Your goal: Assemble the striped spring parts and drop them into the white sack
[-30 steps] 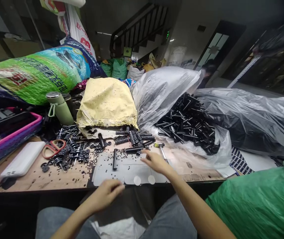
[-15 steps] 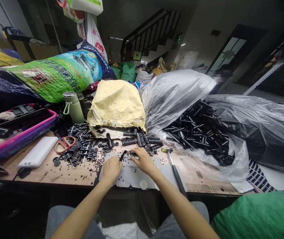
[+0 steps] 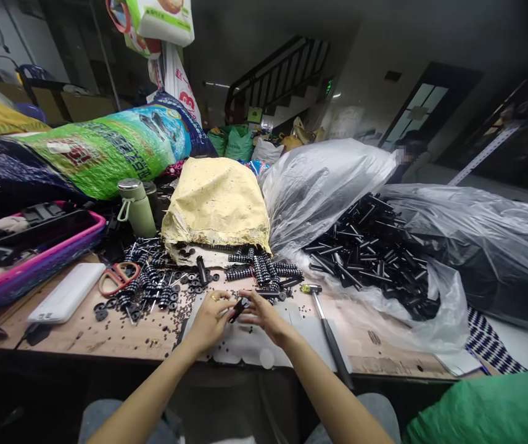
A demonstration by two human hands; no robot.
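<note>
My left hand [image 3: 208, 319] and my right hand [image 3: 263, 314] meet over a white sheet [image 3: 245, 345] at the table's front edge. Both pinch a short black tube [image 3: 237, 308] held between them, tilted, a little above the sheet. Just beyond the fingers lie stacks of black ribbed washers on rods [image 3: 264, 269] and loose black washers [image 3: 197, 285]. A small hammer [image 3: 326, 327] lies right of my right hand, head away from me.
A yellow sack [image 3: 215, 203] stands behind the parts. A clear plastic bag of black tubes [image 3: 370, 246] spreads to the right. On the left are red scissors [image 3: 116, 277], a white power bank [image 3: 67, 293], a green flask [image 3: 135, 206], a pink tray [image 3: 37, 259]. A person stands at the back right.
My left hand came up from below the table edge to the sheet. Both hands closed in on a black tube and lifted it off the sheet. The camera shifted right.
</note>
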